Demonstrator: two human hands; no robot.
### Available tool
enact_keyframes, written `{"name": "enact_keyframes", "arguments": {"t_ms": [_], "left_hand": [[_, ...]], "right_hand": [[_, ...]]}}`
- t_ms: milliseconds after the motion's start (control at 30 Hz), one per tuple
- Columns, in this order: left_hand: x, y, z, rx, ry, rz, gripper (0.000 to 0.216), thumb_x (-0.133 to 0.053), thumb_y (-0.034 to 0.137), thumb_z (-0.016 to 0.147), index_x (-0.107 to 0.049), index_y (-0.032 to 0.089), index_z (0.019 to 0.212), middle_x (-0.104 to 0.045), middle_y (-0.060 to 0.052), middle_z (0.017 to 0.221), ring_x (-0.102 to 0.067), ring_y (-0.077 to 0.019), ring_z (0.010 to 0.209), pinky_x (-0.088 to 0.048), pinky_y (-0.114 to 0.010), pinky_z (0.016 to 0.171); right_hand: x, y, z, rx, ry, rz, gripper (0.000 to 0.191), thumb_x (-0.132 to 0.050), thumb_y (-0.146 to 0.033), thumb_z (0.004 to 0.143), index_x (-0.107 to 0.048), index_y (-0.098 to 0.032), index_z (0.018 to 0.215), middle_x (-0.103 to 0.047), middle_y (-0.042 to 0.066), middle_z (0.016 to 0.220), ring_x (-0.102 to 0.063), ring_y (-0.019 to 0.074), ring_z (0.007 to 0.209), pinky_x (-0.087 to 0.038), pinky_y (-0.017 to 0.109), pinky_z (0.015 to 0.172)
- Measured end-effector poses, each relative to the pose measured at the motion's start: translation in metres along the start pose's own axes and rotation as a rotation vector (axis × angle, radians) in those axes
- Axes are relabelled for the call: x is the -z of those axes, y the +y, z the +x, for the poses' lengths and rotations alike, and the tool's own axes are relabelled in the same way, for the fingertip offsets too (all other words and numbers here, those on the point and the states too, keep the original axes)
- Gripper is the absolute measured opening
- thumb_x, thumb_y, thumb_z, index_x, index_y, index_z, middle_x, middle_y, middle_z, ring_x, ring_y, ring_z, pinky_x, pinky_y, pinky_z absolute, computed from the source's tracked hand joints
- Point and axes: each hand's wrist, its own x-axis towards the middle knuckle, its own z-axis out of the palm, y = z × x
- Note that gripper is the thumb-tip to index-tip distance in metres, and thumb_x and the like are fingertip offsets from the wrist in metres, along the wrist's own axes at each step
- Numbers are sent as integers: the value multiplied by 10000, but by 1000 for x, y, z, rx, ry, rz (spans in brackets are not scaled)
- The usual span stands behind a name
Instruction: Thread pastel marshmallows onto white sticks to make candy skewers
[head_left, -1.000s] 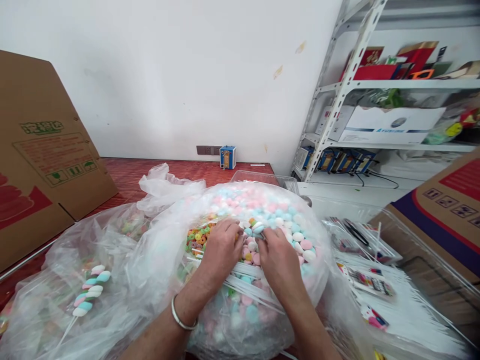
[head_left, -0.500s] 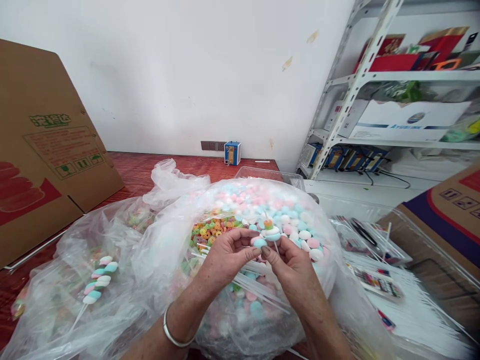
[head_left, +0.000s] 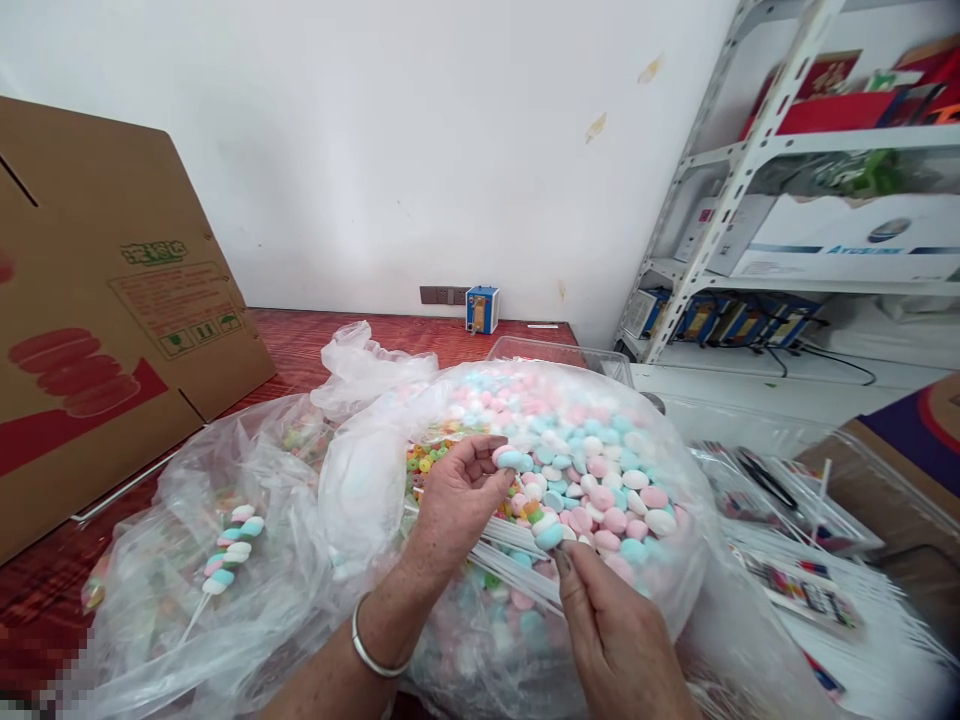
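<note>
My left hand [head_left: 454,505] pinches pink and blue marshmallows [head_left: 511,459] between thumb and fingers. Lower and to the right, my right hand [head_left: 626,630] is closed on a candy skewer [head_left: 547,528] with white and blue marshmallows and an orange-yellow piece at its tip; the grip covers its stick. Both hands are above a large clear plastic bag [head_left: 675,600] full of pink, white and blue marshmallows [head_left: 604,495]. Small coloured candy rings [head_left: 426,462] show beside my left hand, partly hidden by it. Several white sticks [head_left: 517,572] lie across the marshmallows, between my hands.
A loaded marshmallow skewer [head_left: 234,550] lies on crumpled plastic [head_left: 292,600] at left, near a cardboard box [head_left: 157,300]. To the right are more white sticks [head_left: 885,640], a clear tray [head_left: 847,530] and another carton [head_left: 915,450]. White shelving [head_left: 712,220] stands behind.
My hands have drawn apart. The right hand has moved down with the skewer, which now leans left; the left hand keeps its marshmallows slightly higher. The view has swung a little left.
</note>
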Motion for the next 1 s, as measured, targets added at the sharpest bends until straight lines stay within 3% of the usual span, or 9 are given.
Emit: {"name": "enact_keyframes", "arguments": {"t_ms": [300, 567, 733, 867, 1000], "left_hand": [[-2, -3, -4, -20, -60, 46, 281, -751, 227, 738, -683, 151, 1000, -770, -78, 926, -720, -203, 899, -581, -298, 784], [-7, -7, -10, -59, -60, 115, 229, -743, 237, 757, -726, 166, 974, -751, -78, 972, -707, -205, 888, -571, -296, 773], [-7, -9, -17, -181, -65, 208, 162, -686, 196, 802, -740, 193, 955, -723, -67, 988, -684, -193, 889, -560, -288, 769], [-7, -15, -26, -307, -85, 319, 234, -595, 109, 840, -742, 223, 982, -710, -59, 998, -665, -192, 951, -543, -288, 819], [-7, -19, -35, -309, -107, 292, 272, -573, 109, 854, -724, 228, 1047, -702, -64, 1030, -659, -191, 972, -536, -292, 846]], "right_hand": [[6, -1, 5, 25, -23, -63, 282, -368, -331, 1014, -573, -243, 842, -677, 3, 726, -636, 164, 620, -443, 233, 552], [-4, -12, 8, 45, 120, -64, 319, -346, -308, 1005, -571, -240, 790, -665, 9, 648, -616, 160, 545, -402, 232, 498], [-8, -13, 8, 58, 171, -76, 330, -344, -319, 1009, -557, -242, 769, -639, -4, 622, -589, 151, 527, -384, 230, 504], [-5, -13, 13, 60, 172, -62, 327, -357, -307, 986, -548, -238, 729, -635, 5, 619, -572, 148, 510, -393, 225, 497], [-6, -13, 18, -55, 170, 52, 322, -411, -378, 975, -554, -226, 729, -638, 8, 643, -590, 150, 556, -429, 220, 522]]}}
